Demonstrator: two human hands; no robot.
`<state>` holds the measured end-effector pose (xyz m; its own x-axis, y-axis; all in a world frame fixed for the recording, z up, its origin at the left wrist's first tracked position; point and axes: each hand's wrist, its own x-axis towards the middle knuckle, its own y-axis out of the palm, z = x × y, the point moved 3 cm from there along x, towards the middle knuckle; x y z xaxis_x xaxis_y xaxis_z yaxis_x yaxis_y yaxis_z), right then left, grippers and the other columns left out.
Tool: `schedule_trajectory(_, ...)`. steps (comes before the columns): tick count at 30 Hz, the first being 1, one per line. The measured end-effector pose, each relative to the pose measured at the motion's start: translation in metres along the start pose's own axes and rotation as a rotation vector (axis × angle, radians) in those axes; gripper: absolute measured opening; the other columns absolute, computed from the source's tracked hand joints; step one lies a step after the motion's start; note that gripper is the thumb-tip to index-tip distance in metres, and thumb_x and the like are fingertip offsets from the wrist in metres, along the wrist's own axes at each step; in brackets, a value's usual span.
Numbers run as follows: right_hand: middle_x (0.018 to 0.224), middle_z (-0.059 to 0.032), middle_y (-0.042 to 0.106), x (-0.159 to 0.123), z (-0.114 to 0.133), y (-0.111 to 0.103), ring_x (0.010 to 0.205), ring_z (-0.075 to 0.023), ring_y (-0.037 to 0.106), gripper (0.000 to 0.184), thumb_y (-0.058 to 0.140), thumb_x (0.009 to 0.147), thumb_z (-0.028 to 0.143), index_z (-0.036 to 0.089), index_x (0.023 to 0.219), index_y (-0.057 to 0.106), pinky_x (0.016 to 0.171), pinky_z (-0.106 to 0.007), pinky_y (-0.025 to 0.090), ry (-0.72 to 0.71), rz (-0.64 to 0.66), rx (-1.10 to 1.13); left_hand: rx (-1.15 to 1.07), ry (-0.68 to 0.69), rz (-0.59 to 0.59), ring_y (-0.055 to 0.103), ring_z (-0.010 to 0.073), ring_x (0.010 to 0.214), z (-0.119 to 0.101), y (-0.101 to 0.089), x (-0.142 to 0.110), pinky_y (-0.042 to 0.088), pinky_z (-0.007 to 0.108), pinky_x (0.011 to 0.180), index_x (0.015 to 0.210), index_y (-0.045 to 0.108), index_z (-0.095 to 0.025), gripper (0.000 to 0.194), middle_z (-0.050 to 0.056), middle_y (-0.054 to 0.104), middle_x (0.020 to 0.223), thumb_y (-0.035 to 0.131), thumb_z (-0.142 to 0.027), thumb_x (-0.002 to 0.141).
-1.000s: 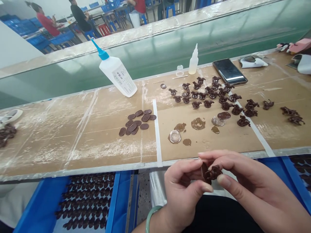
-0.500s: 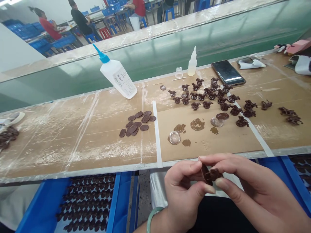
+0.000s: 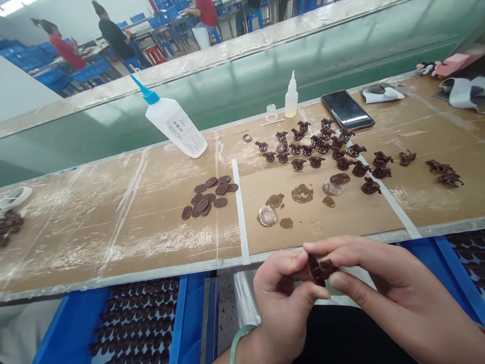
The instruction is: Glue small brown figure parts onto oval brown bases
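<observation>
Both hands meet just below the table's front edge. My left hand pinches a dark brown oval base between thumb and fingers. My right hand pinches a small brown horse figure pressed against that base. A pile of loose oval bases lies on the cardboard table top. Several finished horse figures stand in rows further back. A large glue bottle with a blue nozzle lies tilted at the back.
A small white glue bottle, a phone, clear caps and brown glue stains sit on the table. Blue bins of brown parts stand under the front edge. A green conveyor runs behind; people work beyond it.
The view has shifted slightly to the right and down. Both hands keep the base and the horse figure pinched together, with only a small turn of the parts.
</observation>
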<state>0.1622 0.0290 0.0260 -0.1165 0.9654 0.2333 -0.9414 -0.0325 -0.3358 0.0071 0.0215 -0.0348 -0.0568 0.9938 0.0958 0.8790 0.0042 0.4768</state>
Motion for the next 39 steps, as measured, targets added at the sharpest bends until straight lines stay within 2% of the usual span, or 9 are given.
schedule_trajectory(4,0.108,0.0067,0.081,-0.001,0.001,-0.001,0.094,-0.014,0.079,0.007,0.072,0.095,0.029,0.035,0.098,0.073,0.083,-0.017,0.063,-0.002,-0.01,-0.001,-0.006,0.005,0.009,0.074,0.0115,0.075,0.0,0.001,0.0,0.063,0.019,0.072,0.102,0.083,-0.029,0.033,-0.001,0.079,0.092,0.096,-0.026,0.072)
schedule_trajectory(12,0.11,-0.0002,0.081,-0.001,-0.004,-0.001,0.096,-0.0207,0.079,0.007,0.071,0.095,0.032,0.031,0.091,0.076,0.083,-0.027,0.065,0.076,0.04,0.023,0.039,0.003,-0.034,0.074,0.0141,0.074,0.001,0.001,0.001,0.063,0.022,0.069,0.096,0.082,-0.027,0.029,0.0,0.079,0.088,0.096,-0.031,0.071)
schedule_trajectory(18,0.111,-0.0008,0.08,0.008,-0.005,0.003,0.099,-0.0194,0.077,0.009,0.069,0.093,0.021,0.027,0.089,0.074,0.085,-0.026,0.063,0.081,0.103,0.106,0.082,0.032,-0.076,0.075,0.0144,0.071,-0.001,-0.003,0.005,0.063,0.022,0.064,0.094,0.082,-0.029,0.028,-0.001,0.079,0.087,0.096,-0.033,0.071)
schedule_trajectory(21,0.112,-0.0015,0.08,0.013,-0.006,0.004,0.102,-0.0195,0.076,0.013,0.068,0.093,0.017,0.026,0.091,0.077,0.088,-0.027,0.062,0.104,0.124,0.155,0.112,0.022,-0.071,0.076,0.0137,0.074,-0.001,-0.006,0.008,0.062,0.021,0.067,0.096,0.082,-0.031,0.028,-0.001,0.079,0.088,0.095,-0.034,0.072)
schedule_trajectory(25,0.113,-0.0012,0.08,0.014,-0.006,0.005,0.108,-0.0214,0.076,0.014,0.067,0.093,0.02,0.027,0.096,0.079,0.09,-0.029,0.063,0.127,0.096,0.181,0.113,0.028,-0.061,0.078,0.0154,0.081,0.0,-0.006,0.011,0.064,0.022,0.074,0.096,0.083,-0.031,0.028,-0.001,0.082,0.091,0.095,-0.034,0.072)
schedule_trajectory(30,0.114,0.0005,0.08,0.012,-0.007,0.004,0.109,-0.0222,0.076,0.012,0.069,0.092,0.026,0.03,0.093,0.08,0.092,-0.031,0.063,0.155,0.06,0.167,0.136,0.059,-0.094,0.078,0.0167,0.076,-0.002,-0.004,0.011,0.065,0.023,0.07,0.092,0.083,-0.028,0.027,0.001,0.081,0.087,0.096,-0.037,0.07)
schedule_trajectory(35,0.113,-0.0006,0.08,0.012,-0.009,0.004,0.109,-0.0245,0.075,0.012,0.071,0.092,0.029,0.031,0.096,0.082,0.095,-0.036,0.063,0.14,0.053,0.1,0.119,0.034,-0.065,0.078,0.0163,0.08,-0.001,-0.007,0.011,0.064,0.022,0.073,0.095,0.083,-0.03,0.027,0.0,0.082,0.09,0.095,-0.035,0.071)
schedule_trajectory(39,0.115,0.0011,0.08,0.014,-0.009,0.005,0.109,-0.0218,0.075,0.014,0.069,0.092,0.028,0.031,0.097,0.081,0.093,-0.031,0.062,0.147,0.109,0.127,0.094,0.026,-0.054,0.078,0.0155,0.079,-0.001,-0.008,0.012,0.064,0.021,0.073,0.095,0.083,-0.029,0.025,0.001,0.082,0.09,0.095,-0.032,0.072)
